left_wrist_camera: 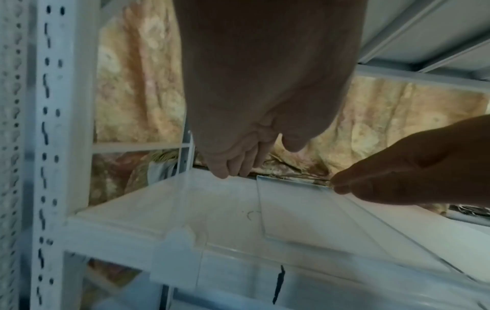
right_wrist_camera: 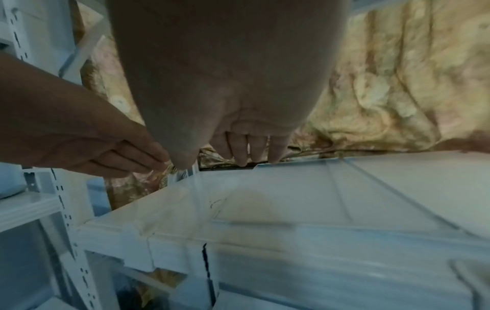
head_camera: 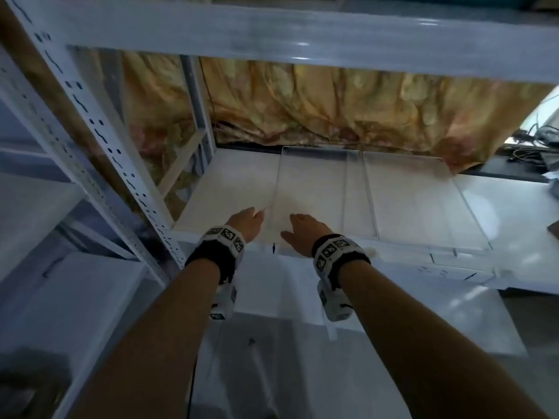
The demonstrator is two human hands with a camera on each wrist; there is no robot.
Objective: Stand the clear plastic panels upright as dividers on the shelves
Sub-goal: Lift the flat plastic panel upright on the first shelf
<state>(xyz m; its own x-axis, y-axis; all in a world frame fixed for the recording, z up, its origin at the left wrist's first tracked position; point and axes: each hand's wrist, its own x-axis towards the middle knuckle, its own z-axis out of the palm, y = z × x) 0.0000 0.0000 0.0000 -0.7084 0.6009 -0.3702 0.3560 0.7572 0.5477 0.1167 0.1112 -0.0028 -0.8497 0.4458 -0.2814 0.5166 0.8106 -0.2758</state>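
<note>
Both hands hold one clear plastic panel [head_camera: 281, 285] by its top edge at the front of the white shelf [head_camera: 230, 182]. My left hand [head_camera: 257, 216] pinches the edge's left corner, and my right hand [head_camera: 292, 226] pinches it further right. The held panel [left_wrist_camera: 233, 247] tilts down over the shelf's front lip toward me. Two more clear panels lie flat on the shelf: one [head_camera: 314, 189] just behind my hands and another [head_camera: 417, 204] to its right. In the right wrist view my right fingers [right_wrist_camera: 252, 153] curl over the edge, with the left hand [right_wrist_camera: 127, 157] beside them.
A white shelf beam [head_camera: 302, 34] crosses close above. A perforated upright post [head_camera: 90, 116] stands left of the shelf, with another rack [head_camera: 24, 182] beyond it. A yellow patterned curtain [head_camera: 332, 110] hangs behind. Cables [head_camera: 532, 140] lie at the far right.
</note>
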